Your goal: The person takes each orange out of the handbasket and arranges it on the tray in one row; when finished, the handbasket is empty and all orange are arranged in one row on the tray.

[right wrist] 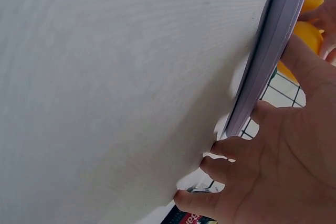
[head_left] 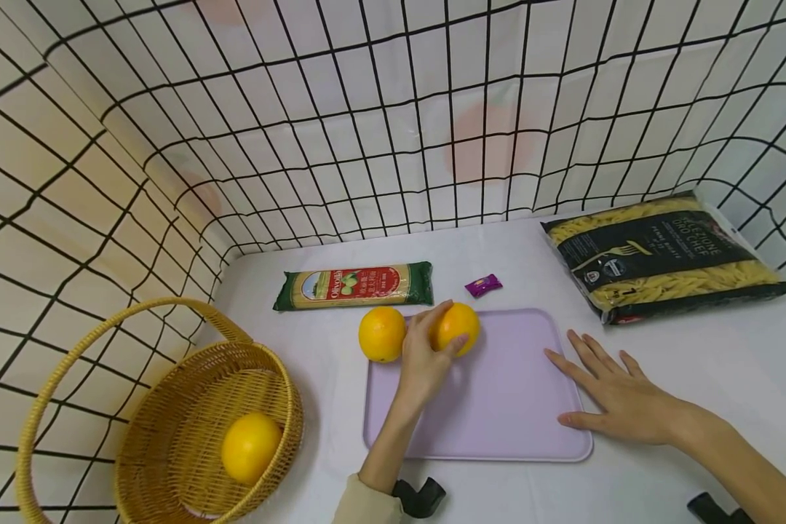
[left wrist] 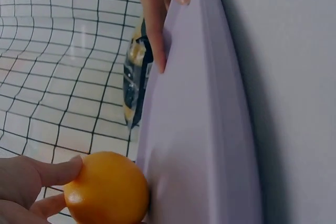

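Note:
My left hand (head_left: 424, 358) holds an orange (head_left: 463, 327) between thumb and fingers, over the back part of a lilac tray (head_left: 504, 407). A second orange (head_left: 382, 336) sits just left of that hand, at the tray's back left corner. Close up in the left wrist view, the held orange (left wrist: 110, 190) is right at the tray's surface. With fingers spread, my right hand (head_left: 629, 404) lies at the tray's right side, thumb and index fingertips at the rim. The right wrist view shows its fingers (right wrist: 299, 59) along the tray's edge.
A wicker basket (head_left: 288, 407) with a tall handle stands at left, with another orange (head_left: 252, 447) inside. Behind the tray lie a spaghetti pack (head_left: 356, 285) and a purple wrapped candy (head_left: 483, 285). A penne bag (head_left: 661, 255) lies back right. Black wire grid (head_left: 455, 109) encloses the table.

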Demonstrator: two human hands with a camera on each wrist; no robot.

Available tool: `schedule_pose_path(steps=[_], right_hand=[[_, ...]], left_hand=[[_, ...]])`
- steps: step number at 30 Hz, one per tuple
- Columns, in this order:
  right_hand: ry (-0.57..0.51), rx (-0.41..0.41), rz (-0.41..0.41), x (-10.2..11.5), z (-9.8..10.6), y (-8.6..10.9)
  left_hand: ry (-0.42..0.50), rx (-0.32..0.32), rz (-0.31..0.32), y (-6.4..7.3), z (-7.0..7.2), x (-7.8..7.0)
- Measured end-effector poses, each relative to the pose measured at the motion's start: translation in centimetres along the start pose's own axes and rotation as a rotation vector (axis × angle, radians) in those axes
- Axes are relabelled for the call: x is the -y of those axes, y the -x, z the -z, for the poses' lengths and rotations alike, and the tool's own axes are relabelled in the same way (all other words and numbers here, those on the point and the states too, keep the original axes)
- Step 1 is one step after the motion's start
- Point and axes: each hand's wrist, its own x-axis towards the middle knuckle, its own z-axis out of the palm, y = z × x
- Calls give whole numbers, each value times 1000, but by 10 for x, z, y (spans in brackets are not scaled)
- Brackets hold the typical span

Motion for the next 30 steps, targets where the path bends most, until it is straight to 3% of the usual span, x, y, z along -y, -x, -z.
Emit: schedule_pose_path(steps=[6,11,19,26,30], right_hand=[[-3,-2,3,0,-1,0],[-7,2,0,-1,-1,1],[-14,2,1,-2,-1,2],[-15,-2,6,-1,-1,2],[-1,-7,13,-1,-1,2]], left_hand=[[-47,112,30,1,11,-1],[-57,175,-18,1,18,-2],[-62,102,-52,0,9,2],[-60,46,-1,1,4,2],[-47,40,-3,1,4,1]])
